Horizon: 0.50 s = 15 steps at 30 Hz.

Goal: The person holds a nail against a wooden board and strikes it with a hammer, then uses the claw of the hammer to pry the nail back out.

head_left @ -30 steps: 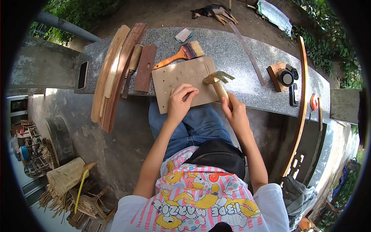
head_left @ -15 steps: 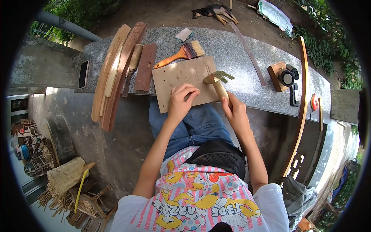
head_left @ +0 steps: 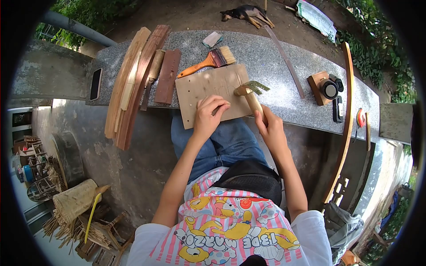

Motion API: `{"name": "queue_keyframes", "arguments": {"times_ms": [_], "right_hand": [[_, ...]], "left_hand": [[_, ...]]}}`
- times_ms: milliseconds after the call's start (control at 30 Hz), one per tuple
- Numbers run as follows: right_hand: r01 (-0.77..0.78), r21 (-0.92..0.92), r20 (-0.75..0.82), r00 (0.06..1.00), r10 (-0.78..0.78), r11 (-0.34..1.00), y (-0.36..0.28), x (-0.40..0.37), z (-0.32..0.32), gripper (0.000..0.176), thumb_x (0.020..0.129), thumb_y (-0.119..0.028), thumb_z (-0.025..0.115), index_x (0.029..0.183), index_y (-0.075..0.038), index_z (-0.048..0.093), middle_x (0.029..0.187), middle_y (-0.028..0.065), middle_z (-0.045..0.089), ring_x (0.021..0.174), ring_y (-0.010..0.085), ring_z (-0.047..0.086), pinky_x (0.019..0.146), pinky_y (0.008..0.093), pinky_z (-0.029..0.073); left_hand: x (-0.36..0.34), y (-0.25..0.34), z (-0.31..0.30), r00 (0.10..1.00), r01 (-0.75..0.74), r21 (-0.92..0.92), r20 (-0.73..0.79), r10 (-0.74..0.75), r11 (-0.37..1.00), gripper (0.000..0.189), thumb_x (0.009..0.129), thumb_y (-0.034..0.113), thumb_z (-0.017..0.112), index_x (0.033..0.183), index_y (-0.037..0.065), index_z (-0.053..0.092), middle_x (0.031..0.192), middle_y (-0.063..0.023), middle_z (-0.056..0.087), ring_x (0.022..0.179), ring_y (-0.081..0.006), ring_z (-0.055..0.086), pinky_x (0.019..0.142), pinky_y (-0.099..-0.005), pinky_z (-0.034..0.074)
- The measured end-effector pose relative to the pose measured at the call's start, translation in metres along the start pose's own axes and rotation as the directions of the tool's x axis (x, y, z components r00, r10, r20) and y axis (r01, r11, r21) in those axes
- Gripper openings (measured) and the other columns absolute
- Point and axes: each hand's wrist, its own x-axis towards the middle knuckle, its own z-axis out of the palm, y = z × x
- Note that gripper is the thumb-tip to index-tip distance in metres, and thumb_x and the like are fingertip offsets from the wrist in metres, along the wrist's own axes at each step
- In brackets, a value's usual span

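Observation:
A thin brown board (head_left: 191, 95) with a few small dark holes lies over the front edge of the stone table, partly above the lap. On its lower middle rests my left hand (head_left: 210, 114), its fingers curled and pinched together; whatever they hold is too small to make out. My right hand (head_left: 270, 127) is wrapped round the wooden handle of a hammer (head_left: 254, 103). The hammer's greenish claw head sits over the board's right part. Just behind the board lies a wide paintbrush (head_left: 208, 61) with an orange handle.
On the stone table (head_left: 266, 53), long wood strips (head_left: 144, 84), a chisel (head_left: 154, 71) and a reddish wood piece (head_left: 167, 77) lie left, beside a phone (head_left: 96, 84). A metal ruler (head_left: 286, 62), wooden block (head_left: 317, 86), curved strip (head_left: 347, 111) and tape measure (head_left: 360, 117) lie right.

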Motion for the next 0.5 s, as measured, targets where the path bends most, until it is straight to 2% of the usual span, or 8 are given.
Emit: {"name": "queue_keyframes", "arguments": {"times_ms": [500], "right_hand": [[-0.004,-0.021,0.012,1.0,0.004,1.0,-0.0025,0.0,-0.0012,0.023,0.101,-0.018,0.061,0.107,0.004,0.062,0.074,0.0227,0.06,0.06,0.0336,0.058,0.061,0.0419,0.046]], "left_hand": [[0.0,0.0,0.0002,1.0,-0.009,0.008,-0.007,0.009,1.0,0.011,0.084,0.012,0.079,0.091,0.005,0.075,0.094,-0.0035,0.071,0.088,-0.0217,0.067,0.083,-0.0334,0.044]]}}
